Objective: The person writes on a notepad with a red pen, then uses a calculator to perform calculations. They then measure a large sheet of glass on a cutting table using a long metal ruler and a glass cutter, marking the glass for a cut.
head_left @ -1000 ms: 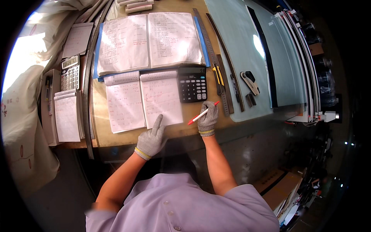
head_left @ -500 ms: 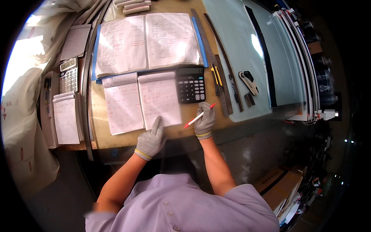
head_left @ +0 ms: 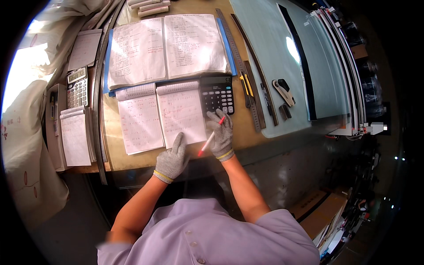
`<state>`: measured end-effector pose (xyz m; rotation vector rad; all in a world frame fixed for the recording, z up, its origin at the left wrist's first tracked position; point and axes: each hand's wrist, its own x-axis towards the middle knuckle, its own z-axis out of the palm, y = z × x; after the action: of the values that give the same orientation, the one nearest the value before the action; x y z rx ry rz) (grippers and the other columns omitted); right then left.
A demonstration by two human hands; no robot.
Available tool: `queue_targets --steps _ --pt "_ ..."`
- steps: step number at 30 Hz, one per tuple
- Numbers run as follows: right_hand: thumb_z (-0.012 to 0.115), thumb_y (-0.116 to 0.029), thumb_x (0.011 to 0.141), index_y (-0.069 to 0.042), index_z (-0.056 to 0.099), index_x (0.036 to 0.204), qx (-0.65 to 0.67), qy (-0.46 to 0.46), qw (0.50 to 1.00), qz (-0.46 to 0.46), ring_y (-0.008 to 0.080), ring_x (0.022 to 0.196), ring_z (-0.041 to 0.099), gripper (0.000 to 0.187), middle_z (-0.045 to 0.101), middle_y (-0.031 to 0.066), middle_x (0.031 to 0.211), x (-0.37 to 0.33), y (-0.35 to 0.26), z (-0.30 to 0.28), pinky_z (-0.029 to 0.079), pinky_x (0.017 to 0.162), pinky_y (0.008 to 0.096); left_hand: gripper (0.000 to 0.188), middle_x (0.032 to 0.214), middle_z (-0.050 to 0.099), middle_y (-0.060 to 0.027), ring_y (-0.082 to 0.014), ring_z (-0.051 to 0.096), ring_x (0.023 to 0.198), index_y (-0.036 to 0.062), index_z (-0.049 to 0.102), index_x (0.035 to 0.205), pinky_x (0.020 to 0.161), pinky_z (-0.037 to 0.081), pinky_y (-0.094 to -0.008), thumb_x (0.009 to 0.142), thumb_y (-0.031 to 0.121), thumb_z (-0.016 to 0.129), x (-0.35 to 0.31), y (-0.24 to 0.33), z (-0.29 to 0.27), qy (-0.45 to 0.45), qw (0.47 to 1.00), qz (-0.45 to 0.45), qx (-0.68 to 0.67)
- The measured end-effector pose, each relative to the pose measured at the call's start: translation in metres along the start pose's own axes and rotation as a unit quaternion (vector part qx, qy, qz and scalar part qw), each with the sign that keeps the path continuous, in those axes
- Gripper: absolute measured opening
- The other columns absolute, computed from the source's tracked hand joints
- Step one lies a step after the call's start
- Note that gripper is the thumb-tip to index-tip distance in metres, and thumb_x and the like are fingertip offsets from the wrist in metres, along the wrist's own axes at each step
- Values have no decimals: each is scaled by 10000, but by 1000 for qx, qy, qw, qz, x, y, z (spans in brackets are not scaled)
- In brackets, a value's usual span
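Note:
My left hand, in a grey knitted glove with a yellow cuff edge, rests at the lower edge of a handwritten notepad. Its index finger stretches onto the page; the other fingers look partly curled. My right hand, gloved alike, holds a red-and-white pen slantwise, red tip toward me. Its fingertips are at the lower edge of a black desk calculator; whether they press a key cannot be made out. A second notepad lies left of the first, also covered in writing.
An open ledger in a blue cover lies beyond the notepads. To the right are a steel ruler, a yellow utility knife, a marker and a beige cutter. A silver calculator and stacked notepads stand left.
My right hand has moved left and forward to the black calculator's lower edge, carrying the pen. My left hand has stayed on the notepad.

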<state>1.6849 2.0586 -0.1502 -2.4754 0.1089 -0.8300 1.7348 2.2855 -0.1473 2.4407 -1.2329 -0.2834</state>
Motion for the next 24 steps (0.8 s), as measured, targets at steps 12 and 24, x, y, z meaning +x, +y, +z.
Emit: queue_targets --steps 12,24 --pt "675 -67 809 -61 598 1017 -59 15 997 53 429 1233 576 221 665 159 1224 -1 22 -8 424 1055 549 466 1533 502 -172 -338 716 726 65 591 1194 612 578 -431 838 301 775 -1 1 3 32 999 -14 -10" --pt "637 -56 856 -59 599 1037 -27 49 998 35 413 1245 572 185 680 151 1212 12 18 -5 415 1059 538 528 1559 448 -218 -294 729 763 19 554 1246 607 590 -424 835 280 757 0 0 1 9 1000 -5 -1"
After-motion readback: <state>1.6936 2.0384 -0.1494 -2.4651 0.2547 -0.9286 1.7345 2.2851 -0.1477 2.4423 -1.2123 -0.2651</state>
